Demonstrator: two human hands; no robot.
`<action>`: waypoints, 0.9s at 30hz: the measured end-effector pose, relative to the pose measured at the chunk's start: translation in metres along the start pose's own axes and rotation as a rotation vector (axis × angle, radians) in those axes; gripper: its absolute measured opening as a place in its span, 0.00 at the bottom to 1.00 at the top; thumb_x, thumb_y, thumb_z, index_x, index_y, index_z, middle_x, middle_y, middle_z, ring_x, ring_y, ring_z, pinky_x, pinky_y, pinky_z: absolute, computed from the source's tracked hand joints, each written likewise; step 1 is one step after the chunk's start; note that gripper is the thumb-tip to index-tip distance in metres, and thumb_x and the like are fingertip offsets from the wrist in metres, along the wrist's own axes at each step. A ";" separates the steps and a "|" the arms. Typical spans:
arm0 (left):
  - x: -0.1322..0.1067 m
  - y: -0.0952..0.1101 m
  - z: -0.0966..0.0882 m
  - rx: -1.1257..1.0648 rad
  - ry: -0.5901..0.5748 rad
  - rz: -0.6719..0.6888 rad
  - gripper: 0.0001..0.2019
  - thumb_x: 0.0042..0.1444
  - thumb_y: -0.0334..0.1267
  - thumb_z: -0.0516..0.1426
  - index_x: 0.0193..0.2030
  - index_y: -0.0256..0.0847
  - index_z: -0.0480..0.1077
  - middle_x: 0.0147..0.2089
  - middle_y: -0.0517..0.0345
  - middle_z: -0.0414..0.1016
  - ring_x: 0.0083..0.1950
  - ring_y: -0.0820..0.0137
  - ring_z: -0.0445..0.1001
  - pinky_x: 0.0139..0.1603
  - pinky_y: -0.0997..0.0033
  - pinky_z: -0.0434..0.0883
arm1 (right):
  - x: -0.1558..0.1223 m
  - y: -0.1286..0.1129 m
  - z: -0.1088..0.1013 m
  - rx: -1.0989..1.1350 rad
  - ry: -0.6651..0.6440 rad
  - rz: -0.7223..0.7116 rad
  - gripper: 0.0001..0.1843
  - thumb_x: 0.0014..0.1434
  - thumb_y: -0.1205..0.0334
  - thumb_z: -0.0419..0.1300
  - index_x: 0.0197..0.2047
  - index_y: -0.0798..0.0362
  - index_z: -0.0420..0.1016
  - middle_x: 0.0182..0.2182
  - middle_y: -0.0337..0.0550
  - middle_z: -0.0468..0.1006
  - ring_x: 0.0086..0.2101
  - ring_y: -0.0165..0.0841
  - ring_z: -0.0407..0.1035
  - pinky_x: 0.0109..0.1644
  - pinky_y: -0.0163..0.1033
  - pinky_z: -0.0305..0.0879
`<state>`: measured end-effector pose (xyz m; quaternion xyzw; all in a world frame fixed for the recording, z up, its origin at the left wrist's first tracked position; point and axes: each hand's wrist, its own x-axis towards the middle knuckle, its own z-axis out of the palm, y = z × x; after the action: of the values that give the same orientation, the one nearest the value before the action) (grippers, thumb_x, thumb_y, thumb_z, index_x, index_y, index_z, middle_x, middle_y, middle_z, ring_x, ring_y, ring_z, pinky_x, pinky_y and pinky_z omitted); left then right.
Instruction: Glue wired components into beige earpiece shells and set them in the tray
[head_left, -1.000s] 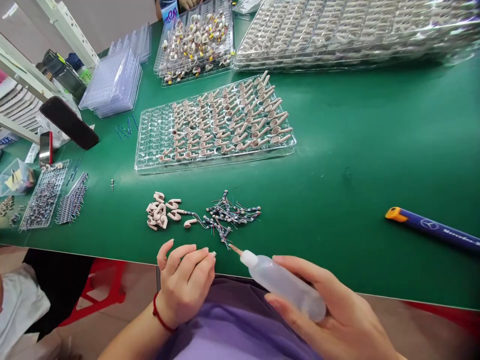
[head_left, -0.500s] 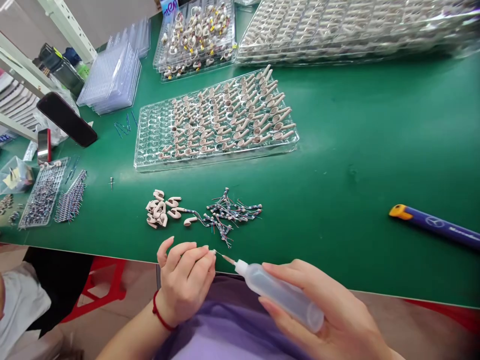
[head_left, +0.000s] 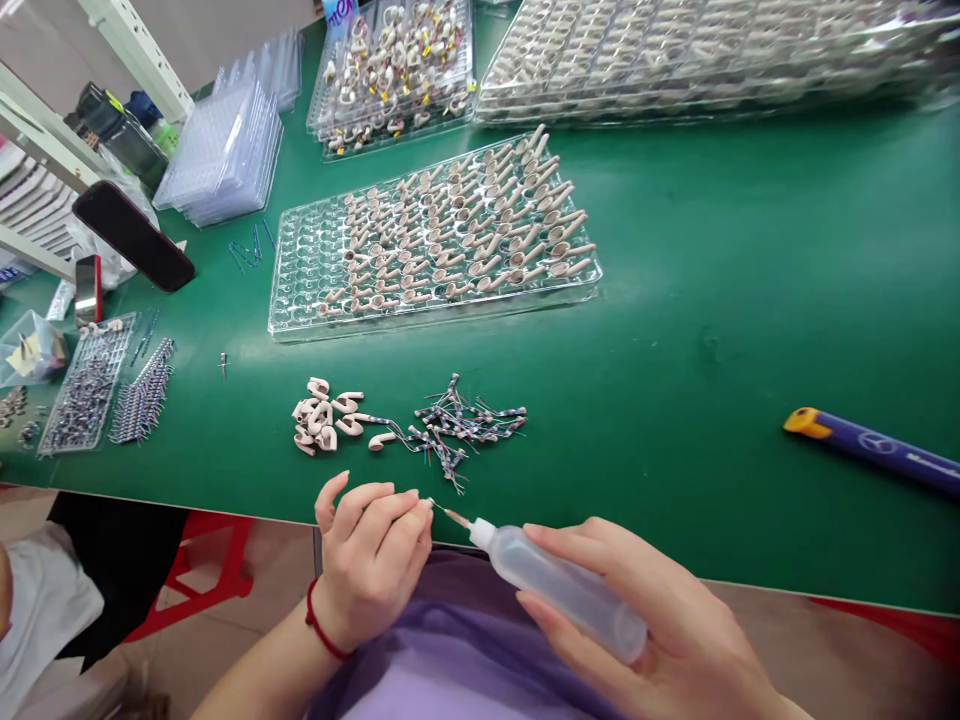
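Note:
My right hand (head_left: 645, 610) is wrapped round a translucent squeeze bottle (head_left: 559, 585) with a white cap and a thin needle tip. The needle points left, to my left hand (head_left: 379, 550), whose fingertips pinch a tiny whitish part (head_left: 428, 503) that they mostly hide. Needle and part meet or nearly meet; I cannot tell which. Just beyond my left hand lie a pile of beige earbud shells (head_left: 319, 412) and a heap of small wired components (head_left: 469, 420). One wired strand reaches to a shell.
A clear tray (head_left: 300, 325) with rows of beige shells stands behind the piles. Further back are a tray of wired parts (head_left: 397, 70), stacked full trays (head_left: 675, 70) and clear trays (head_left: 214, 150). A phone (head_left: 135, 235) leans at left; a blue-and-yellow utility knife (head_left: 877, 445) lies right.
Both hands, the bottle and the small part hold almost the same position. The view has shifted very slightly; nothing was picked up or let go.

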<state>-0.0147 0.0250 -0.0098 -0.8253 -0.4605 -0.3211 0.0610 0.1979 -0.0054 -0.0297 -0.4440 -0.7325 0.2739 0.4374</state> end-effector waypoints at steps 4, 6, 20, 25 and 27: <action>0.000 0.000 0.000 0.000 -0.001 -0.005 0.07 0.52 0.27 0.64 0.36 0.41 0.75 0.33 0.61 0.82 0.39 0.68 0.76 0.59 0.58 0.60 | 0.000 0.000 -0.001 0.002 -0.008 0.007 0.15 0.61 0.68 0.58 0.52 0.54 0.66 0.31 0.43 0.75 0.28 0.30 0.67 0.29 0.34 0.66; 0.001 0.001 0.000 0.003 0.005 -0.005 0.07 0.52 0.27 0.64 0.36 0.41 0.75 0.33 0.61 0.82 0.39 0.69 0.76 0.59 0.58 0.60 | 0.000 0.000 -0.001 0.002 -0.003 0.009 0.15 0.61 0.68 0.58 0.52 0.54 0.66 0.31 0.42 0.74 0.28 0.30 0.67 0.29 0.34 0.66; 0.001 0.000 0.000 0.015 0.001 -0.010 0.06 0.53 0.28 0.63 0.36 0.43 0.74 0.33 0.63 0.82 0.38 0.69 0.77 0.59 0.58 0.61 | -0.002 -0.002 -0.004 0.000 0.017 0.036 0.16 0.60 0.66 0.59 0.53 0.51 0.66 0.32 0.42 0.76 0.27 0.30 0.70 0.29 0.33 0.69; 0.001 0.000 0.000 0.014 0.006 -0.015 0.07 0.52 0.28 0.64 0.35 0.43 0.74 0.33 0.63 0.82 0.38 0.70 0.77 0.59 0.59 0.61 | -0.005 0.000 -0.006 -0.068 0.046 0.074 0.15 0.61 0.61 0.59 0.51 0.51 0.67 0.33 0.44 0.77 0.27 0.31 0.73 0.27 0.33 0.70; 0.000 -0.001 0.000 0.017 0.003 -0.014 0.07 0.53 0.28 0.63 0.36 0.44 0.74 0.33 0.63 0.82 0.38 0.69 0.77 0.59 0.59 0.61 | -0.005 0.000 -0.007 -0.097 0.078 0.118 0.16 0.62 0.56 0.58 0.52 0.51 0.67 0.36 0.46 0.78 0.28 0.32 0.74 0.28 0.33 0.72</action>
<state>-0.0151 0.0260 -0.0101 -0.8212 -0.4687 -0.3187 0.0662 0.2051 -0.0094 -0.0288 -0.5174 -0.6997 0.2460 0.4268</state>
